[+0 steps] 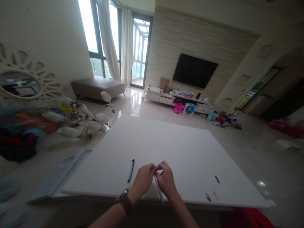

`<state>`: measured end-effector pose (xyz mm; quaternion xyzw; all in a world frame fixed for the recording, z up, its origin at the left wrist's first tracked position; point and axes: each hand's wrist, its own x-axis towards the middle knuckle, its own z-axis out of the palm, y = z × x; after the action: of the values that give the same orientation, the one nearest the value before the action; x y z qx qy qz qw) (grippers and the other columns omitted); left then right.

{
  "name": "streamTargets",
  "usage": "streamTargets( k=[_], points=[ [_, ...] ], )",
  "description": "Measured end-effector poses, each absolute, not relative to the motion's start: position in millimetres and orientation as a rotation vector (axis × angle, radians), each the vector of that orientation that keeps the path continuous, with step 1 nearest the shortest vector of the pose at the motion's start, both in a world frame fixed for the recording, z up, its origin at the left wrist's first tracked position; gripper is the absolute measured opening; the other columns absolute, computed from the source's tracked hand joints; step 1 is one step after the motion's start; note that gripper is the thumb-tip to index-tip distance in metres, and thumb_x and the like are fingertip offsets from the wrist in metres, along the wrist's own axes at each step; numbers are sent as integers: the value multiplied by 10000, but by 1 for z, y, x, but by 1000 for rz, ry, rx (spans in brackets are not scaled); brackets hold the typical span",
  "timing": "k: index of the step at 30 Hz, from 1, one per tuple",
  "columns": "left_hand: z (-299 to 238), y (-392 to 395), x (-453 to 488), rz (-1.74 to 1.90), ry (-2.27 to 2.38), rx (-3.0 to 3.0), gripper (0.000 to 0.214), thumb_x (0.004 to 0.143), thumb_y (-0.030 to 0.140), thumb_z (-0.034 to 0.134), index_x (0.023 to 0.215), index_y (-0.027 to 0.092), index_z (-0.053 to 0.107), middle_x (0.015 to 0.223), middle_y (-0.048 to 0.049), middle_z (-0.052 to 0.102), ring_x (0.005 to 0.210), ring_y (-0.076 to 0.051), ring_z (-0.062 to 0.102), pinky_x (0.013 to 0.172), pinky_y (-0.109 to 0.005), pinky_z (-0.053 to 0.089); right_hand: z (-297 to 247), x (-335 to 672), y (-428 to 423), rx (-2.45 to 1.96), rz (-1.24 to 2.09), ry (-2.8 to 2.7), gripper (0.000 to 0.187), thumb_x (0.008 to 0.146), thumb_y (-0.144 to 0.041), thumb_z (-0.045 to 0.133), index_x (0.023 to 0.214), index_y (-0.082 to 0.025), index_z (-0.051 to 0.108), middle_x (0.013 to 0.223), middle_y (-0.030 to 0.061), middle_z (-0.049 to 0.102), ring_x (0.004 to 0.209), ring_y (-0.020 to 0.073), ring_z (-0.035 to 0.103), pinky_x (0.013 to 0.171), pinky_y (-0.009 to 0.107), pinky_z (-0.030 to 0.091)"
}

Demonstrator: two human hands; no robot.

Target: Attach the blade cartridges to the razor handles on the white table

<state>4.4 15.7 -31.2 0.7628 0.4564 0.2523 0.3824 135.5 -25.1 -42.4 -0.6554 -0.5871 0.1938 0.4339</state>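
My left hand (145, 176) and my right hand (165, 178) meet over the white tabletop (180, 152), fingertips pinched together. Between them they grip the upper end of a slim pale stick (159, 191), which slants down toward the near table edge. A small whitish bit shows at the fingertips, too small to name. To the left of my left hand lies a slim black-and-grey tool (130, 171) with a knobbly top. Well to the right rest a short dark strip (217, 179), a small yellow-and-black piece (208, 197) and a slim clear-looking piece (215, 196).
A chandelier (83, 122) with several white shades stands on the floor at the left, near a pile of bags. A flat grey panel (59, 177) leans by the table's left side. Something red (247, 218) is below the near right edge. A low TV cabinet (163, 98) stands behind.
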Motion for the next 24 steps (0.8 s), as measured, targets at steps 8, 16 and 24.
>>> streamTargets(
  k=[8, 16, 24],
  points=[
    [-33, 17, 5, 632, 1183, 1965, 255, 957, 205, 460, 873, 181, 699, 866, -78, 742, 802, -181, 651, 693, -266, 360, -42, 135, -25, -1639, 443, -1455, 120, 754, -88, 597, 723, -201, 622, 813, 18, 600, 780, 184, 583, 687, 288, 435],
    [-29, 16, 5, 608, 1201, 1971, 268, 964, 213, 445, 897, 184, 703, 889, -80, 740, 818, -185, 644, 702, -278, 359, -44, 136, -24, -1630, 449, -1445, 120, 754, -95, 592, 723, -205, 629, 819, 23, 601, 771, 185, 583, 630, 274, 431],
    [-33, 15, 5, 641, 1182, 1959, 263, 955, 204, 450, 875, 182, 699, 861, -73, 739, 783, -182, 637, 678, -275, 351, -43, 135, -25, -1635, 465, -1470, 126, 768, -84, 577, 738, -202, 608, 834, 27, 592, 800, 189, 585, 667, 282, 441]
  ],
)
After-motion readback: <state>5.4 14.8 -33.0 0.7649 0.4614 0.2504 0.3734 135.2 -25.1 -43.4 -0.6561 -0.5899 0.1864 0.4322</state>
